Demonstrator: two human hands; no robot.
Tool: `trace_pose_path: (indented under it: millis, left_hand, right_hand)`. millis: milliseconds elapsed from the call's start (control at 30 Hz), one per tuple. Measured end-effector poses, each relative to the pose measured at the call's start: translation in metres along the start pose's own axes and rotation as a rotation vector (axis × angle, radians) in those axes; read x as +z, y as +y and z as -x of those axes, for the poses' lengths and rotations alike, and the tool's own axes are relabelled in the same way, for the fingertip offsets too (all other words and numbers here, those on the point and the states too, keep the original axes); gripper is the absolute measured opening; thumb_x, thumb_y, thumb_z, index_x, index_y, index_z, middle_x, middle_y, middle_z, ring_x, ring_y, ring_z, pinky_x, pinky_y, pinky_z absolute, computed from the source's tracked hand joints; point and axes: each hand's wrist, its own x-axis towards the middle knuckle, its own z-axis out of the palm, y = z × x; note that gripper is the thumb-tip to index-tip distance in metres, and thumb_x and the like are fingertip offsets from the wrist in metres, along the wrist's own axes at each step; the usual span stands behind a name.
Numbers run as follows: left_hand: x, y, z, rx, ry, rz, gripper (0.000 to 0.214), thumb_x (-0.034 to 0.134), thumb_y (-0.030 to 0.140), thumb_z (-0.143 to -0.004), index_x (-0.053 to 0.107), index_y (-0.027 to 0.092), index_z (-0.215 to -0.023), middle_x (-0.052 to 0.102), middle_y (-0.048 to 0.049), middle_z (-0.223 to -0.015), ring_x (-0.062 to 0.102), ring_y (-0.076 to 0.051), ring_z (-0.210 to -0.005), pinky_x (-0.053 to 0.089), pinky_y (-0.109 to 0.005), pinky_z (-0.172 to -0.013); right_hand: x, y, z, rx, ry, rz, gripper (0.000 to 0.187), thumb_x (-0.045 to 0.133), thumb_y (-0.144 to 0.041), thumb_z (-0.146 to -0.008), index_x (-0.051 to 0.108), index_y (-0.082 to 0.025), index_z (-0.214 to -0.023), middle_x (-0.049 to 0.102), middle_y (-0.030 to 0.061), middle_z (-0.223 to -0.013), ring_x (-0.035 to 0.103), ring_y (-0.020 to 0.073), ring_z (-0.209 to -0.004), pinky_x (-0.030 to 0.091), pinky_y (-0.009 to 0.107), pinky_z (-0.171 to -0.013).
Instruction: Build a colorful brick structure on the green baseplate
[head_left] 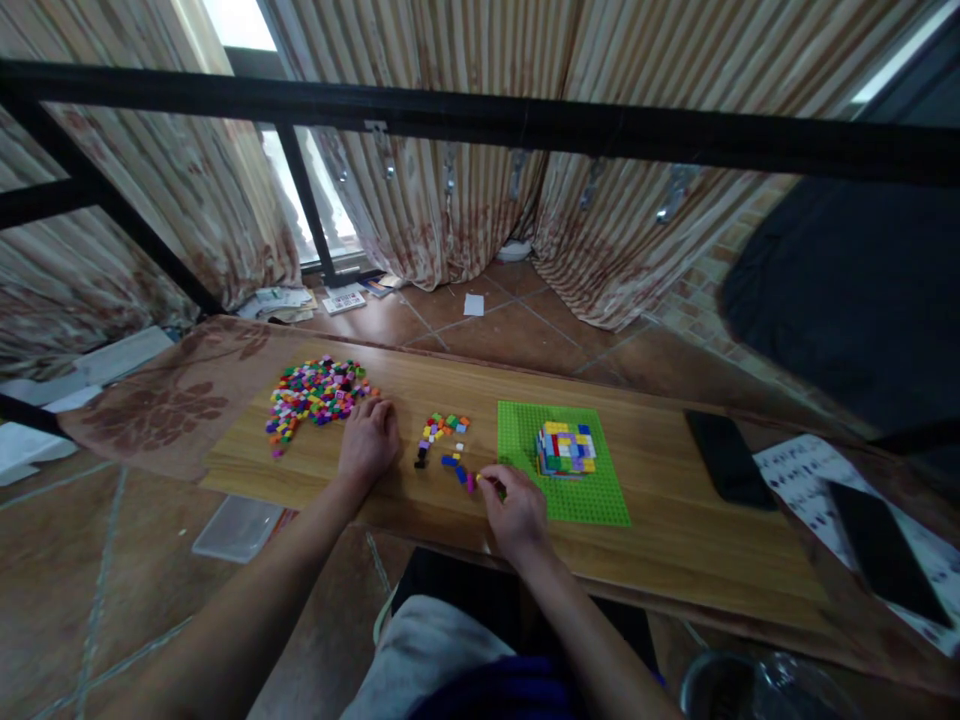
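Head view, lap: pale cloth (431,655) covers part of the person's legs, just short of the tabletop (675,570).
Floor by the near edge: a clear plastic lid or tray (232,528) lies on the brown tiles, left of the lap.
Right hand: the right hand (516,508) is above the tabletop near its close edge, thumb and forefinger pinching a small yellow brick (480,478).
Beside that pinch: a magenta brick (471,483) sits next to the fingertips, with blue bricks (460,472) just to its left.
Left hand: the left hand (367,440) rests on the tabletop with its fingers curled; whether they grip anything I cannot tell.
Loose bricks: a mixed cluster (442,430) of orange, green, yellow and black pieces lies between the two hands, slightly farther out.
Build: a multicoloured block of joined bricks (568,452) stands on a green baseplate (517,430), to the right of the cluster.
Pile: a big heap of bricks (315,390) spreads beyond the left hand.
Right end: a black slab (727,458) lies on the tabletop; a second dark slab (889,550) lies across a printed sheet (799,462).
Far side: a black metal rail (480,115) runs in front of striped curtains (465,210).
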Motion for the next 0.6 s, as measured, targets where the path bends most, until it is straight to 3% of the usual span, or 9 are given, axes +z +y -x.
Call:
trace_pose_path:
  millis: [400,500,600]
  left_hand:
    - [0.002,0.0,0.0,0.016,0.004,-0.012,0.028,0.042,0.022,-0.088,0.062,0.014,-0.106,0.062,-0.0156,-0.113,0.056,-0.028,-0.112,0.045,-0.044,-0.1]
    - [0.002,-0.001,0.0,0.013,0.005,-0.007,0.028,0.043,0.023,-0.088,0.062,0.015,-0.106,0.062,-0.0152,-0.114,0.056,-0.029,-0.112,0.045,-0.044,-0.1]
    - [0.002,-0.002,0.0,0.015,0.013,0.0,0.028,0.043,0.023,-0.088,0.062,0.014,-0.106,0.061,-0.016,-0.115,0.056,-0.029,-0.112,0.045,-0.043,-0.1]
  right_hand:
    - [0.013,0.002,-0.002,-0.144,0.019,0.161,0.021,0.049,-0.021,-0.093,0.07,-0.02,-0.095,0.072,0.0052,-0.089,0.06,0.0209,-0.082,0.043,0.033,-0.078]
    - [0.004,-0.004,-0.002,-0.189,0.04,0.161,0.023,0.047,-0.019,-0.094,0.07,-0.021,-0.092,0.072,0.0048,-0.09,0.06,0.0202,-0.084,0.044,0.033,-0.08]
    - [-0.02,-0.007,-0.004,-0.203,0.1,0.144,0.023,0.046,-0.019,-0.094,0.069,-0.021,-0.095,0.071,0.0045,-0.092,0.06,0.0194,-0.086,0.045,0.033,-0.082]
